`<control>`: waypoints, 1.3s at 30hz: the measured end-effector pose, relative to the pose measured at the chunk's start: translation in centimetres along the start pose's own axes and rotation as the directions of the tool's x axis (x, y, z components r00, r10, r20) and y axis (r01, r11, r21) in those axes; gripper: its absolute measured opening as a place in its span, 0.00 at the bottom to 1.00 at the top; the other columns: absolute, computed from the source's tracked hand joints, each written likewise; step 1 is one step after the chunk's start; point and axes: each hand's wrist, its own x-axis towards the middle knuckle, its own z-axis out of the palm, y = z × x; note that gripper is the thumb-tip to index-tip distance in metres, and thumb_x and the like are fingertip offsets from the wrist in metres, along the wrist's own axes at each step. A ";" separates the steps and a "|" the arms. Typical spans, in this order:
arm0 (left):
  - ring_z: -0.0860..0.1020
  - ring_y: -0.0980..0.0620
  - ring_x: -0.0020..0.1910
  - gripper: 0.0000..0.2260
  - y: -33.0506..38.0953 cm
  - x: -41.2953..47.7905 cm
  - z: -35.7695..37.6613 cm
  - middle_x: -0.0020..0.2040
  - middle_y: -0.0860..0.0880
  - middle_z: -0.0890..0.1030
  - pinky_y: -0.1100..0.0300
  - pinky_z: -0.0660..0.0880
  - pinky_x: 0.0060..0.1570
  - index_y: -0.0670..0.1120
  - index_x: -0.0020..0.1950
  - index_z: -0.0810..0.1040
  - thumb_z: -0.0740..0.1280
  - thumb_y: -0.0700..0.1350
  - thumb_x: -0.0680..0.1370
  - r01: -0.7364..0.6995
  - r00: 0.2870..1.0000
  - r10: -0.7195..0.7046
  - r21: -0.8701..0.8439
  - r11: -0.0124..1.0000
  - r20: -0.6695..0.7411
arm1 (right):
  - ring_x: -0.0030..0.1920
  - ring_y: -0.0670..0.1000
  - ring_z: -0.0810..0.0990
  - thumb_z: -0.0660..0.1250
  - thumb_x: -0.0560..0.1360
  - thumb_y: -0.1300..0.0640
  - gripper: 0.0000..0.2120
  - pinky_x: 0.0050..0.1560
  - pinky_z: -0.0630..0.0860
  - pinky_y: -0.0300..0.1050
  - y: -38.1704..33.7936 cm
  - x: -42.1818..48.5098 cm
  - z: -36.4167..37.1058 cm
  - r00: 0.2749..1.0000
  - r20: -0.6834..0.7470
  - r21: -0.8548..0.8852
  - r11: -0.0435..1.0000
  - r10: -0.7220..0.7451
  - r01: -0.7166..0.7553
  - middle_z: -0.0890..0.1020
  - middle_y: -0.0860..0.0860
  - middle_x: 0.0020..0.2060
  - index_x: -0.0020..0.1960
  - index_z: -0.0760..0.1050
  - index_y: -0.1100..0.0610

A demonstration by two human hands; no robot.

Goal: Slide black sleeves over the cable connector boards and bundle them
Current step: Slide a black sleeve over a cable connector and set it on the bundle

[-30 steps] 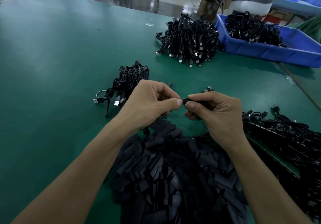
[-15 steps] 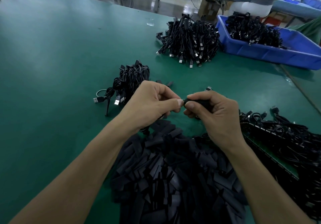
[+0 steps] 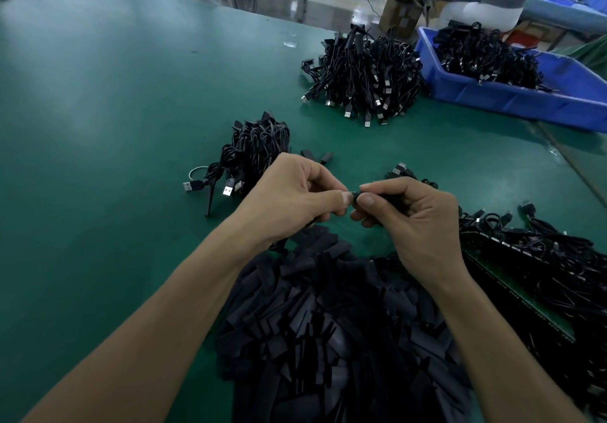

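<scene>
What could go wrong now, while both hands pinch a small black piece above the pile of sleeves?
1. The left hand and right hand hold the sleeve only by the fingertips, which hide most of it. It could slip and drop into the pile of sleeves below, where everything is black and it may be hard to find.
2. The loose cables lie close beside the right forearm; a sideways move might snag them.

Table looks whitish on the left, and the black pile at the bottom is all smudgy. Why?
Head view: soft glare, likely from overhead light, pales the table on the left; head view again: the sleeve pile is dark, dimly lit and slightly blurred, so single sleeves merge together.
</scene>
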 end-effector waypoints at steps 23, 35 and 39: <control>0.77 0.58 0.27 0.03 0.2 0.0 -0.4 0.36 0.47 0.86 0.67 0.73 0.27 0.42 0.42 0.83 0.74 0.40 0.76 -0.015 1.000 0.015 -0.058 0.998 -0.004 | 0.35 0.48 0.85 0.76 0.70 0.54 0.09 0.39 0.79 0.36 0.0 0.5 -1.3 0.996 0.053 -0.030 0.997 -0.067 0.069 0.87 0.47 0.38 0.49 0.84 0.45; 0.76 0.58 0.28 0.04 0.3 -0.1 0.0 0.34 0.48 0.85 0.66 0.72 0.26 0.42 0.42 0.83 0.75 0.41 0.76 0.018 1.000 -0.017 -0.068 0.997 0.013 | 0.34 0.48 0.85 0.74 0.70 0.58 0.07 0.39 0.80 0.37 -0.2 0.6 -0.7 0.997 0.066 -0.021 0.999 -0.028 0.029 0.86 0.47 0.36 0.48 0.82 0.53; 0.75 0.58 0.27 0.04 0.4 -0.1 0.0 0.32 0.49 0.84 0.66 0.72 0.26 0.43 0.41 0.83 0.75 0.40 0.75 0.016 1.000 -0.016 -0.056 0.998 -0.008 | 0.35 0.51 0.85 0.73 0.71 0.58 0.05 0.39 0.81 0.39 -0.1 0.5 -0.3 0.998 0.045 -0.030 0.998 -0.046 0.047 0.86 0.51 0.38 0.47 0.82 0.53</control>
